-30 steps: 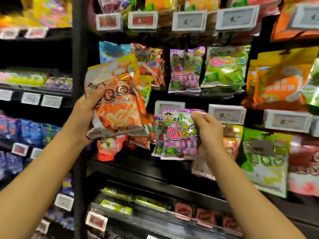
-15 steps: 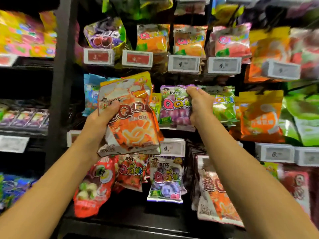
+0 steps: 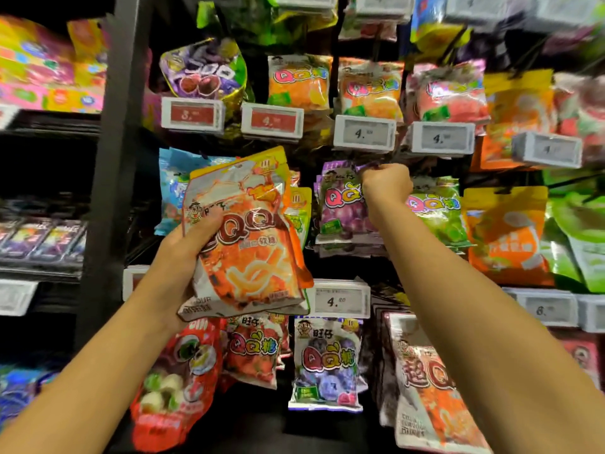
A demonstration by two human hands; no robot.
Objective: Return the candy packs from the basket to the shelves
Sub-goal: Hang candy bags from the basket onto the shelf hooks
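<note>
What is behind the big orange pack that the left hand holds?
Behind the big orange pack a second orange pack's edge shows, plus blue and green hanging packs; the rest is covered.

Dark metal upright (image 3: 114,158) dividing shelving bays; white price tags (image 3: 363,134) lining black rails; bright light falling across display.

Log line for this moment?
left hand: holds orange packs | right hand: pinches purple pack top at peg | hanging unconfirmed
</note>
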